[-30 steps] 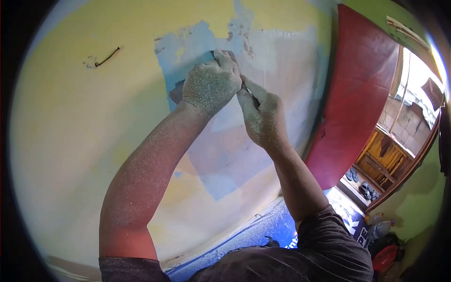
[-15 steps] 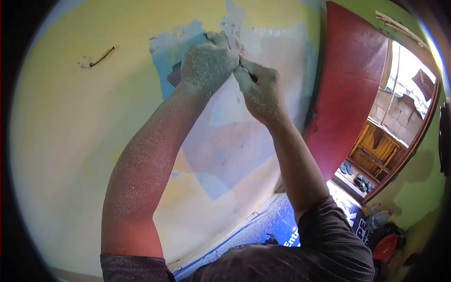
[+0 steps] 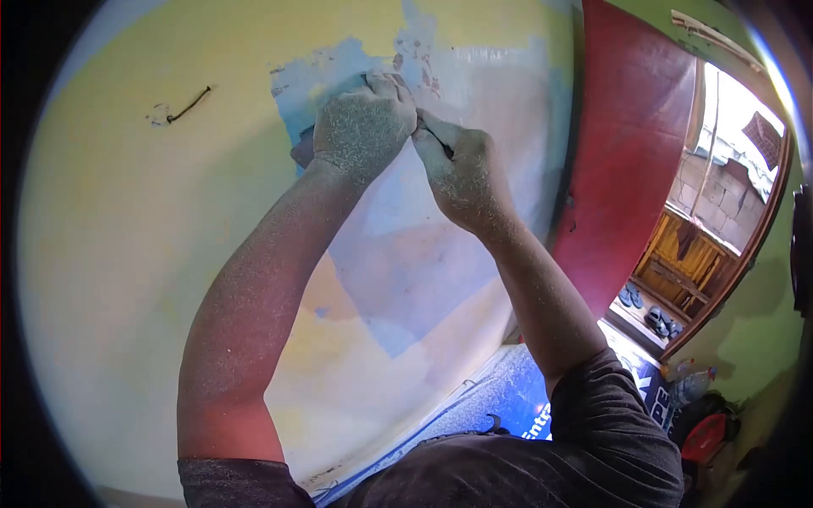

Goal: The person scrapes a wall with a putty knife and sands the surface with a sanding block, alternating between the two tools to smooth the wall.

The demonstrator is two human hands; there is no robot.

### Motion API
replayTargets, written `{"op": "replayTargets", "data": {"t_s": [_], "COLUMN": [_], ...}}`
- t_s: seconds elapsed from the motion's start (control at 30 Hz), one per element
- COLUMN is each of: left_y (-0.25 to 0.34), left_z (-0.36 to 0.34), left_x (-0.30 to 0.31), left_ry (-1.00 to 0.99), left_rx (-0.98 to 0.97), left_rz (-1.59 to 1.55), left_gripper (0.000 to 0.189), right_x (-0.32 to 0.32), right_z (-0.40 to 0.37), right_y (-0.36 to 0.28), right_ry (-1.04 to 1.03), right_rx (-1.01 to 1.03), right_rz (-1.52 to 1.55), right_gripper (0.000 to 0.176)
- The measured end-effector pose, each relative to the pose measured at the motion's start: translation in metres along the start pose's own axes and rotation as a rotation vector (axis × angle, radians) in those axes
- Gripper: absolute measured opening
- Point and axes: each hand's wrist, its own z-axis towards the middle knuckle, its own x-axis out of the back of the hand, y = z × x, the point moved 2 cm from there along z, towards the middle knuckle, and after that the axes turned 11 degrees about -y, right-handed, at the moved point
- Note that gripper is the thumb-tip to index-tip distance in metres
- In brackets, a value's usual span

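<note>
My left hand, coated in pale dust, presses against the wall with its fingers curled. From behind its wrist side juts a dark, flat piece; most of that piece is hidden. My right hand is closed beside it, thumb and fingertips meeting the left hand's edge; what it grips is mostly covered and I cannot make it out. Around both hands lies a bare, bluish patch with a ragged paint edge. Chipped reddish spots show just above the fingers.
A bent nail sticks out of the wall at left. Below, a blue printed sheet is sprinkled with dust. At right stand a red door panel, a doorway with sandals outside, and plastic bottles.
Both hands have slid a little down and left along the wall, staying together. More of the chipped area above the fingers is now uncovered.
</note>
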Motion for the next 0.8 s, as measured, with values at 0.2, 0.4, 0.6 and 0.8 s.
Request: {"op": "replayTargets", "data": {"t_s": [0.2, 0.4, 0.6, 0.8], "left_y": [-0.002, -0.006, -0.001, -0.002], "left_z": [0.011, 0.013, 0.016, 0.023], "left_x": [-0.003, -0.015, 0.000, -0.011], "left_ry": [-0.092, 0.048, -0.012, 0.006], "left_rx": [0.061, 0.036, 0.063, 0.087], "left_rz": [-0.070, -0.055, -0.196, 0.004], "left_gripper": [0.031, 0.025, 0.020, 0.022], "right_x": [-0.005, -0.005, 0.017, 0.019], "right_z": [0.012, 0.020, 0.014, 0.027], "right_y": [0.011, 0.022, -0.003, 0.009], "right_ry": [0.008, -0.012, -0.033, -0.065], "right_rx": [0.022, 0.063, 0.039, 0.025], "right_rz": [0.008, -0.131, -0.079, -0.049], "right_gripper": [0.032, 0.026, 0.024, 0.026]}}
